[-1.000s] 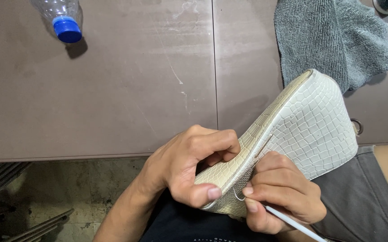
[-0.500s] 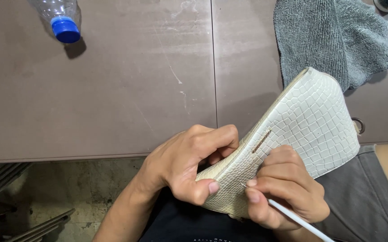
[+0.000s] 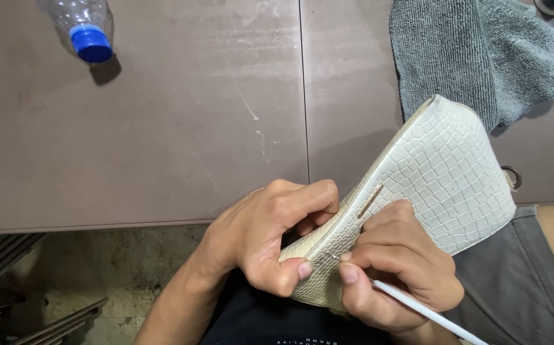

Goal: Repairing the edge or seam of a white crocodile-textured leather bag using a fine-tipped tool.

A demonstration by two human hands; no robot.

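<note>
Left hand (image 3: 270,239) has its grip clamped on the near end of a white crocodile-embossed bag (image 3: 440,176), thumb pressing the edge, likely to steady the panel against tool pressure. The bag sits tilted over the lap, its far end raised above the tabletop (image 3: 194,128) edge and just beside the grey towel (image 3: 462,54).

Right hand (image 3: 395,271) has its grip closed pen-style on a thin white tool (image 3: 427,311). The fine metal tip meets the bag edge beside the left thumb, just below a brown slot (image 3: 369,201) in the panel.

Containers: clear plastic bottle (image 3: 85,25), blue cap on, top-left of the tabletop; contents can't be seen. Bag interior isn't visible.
</note>
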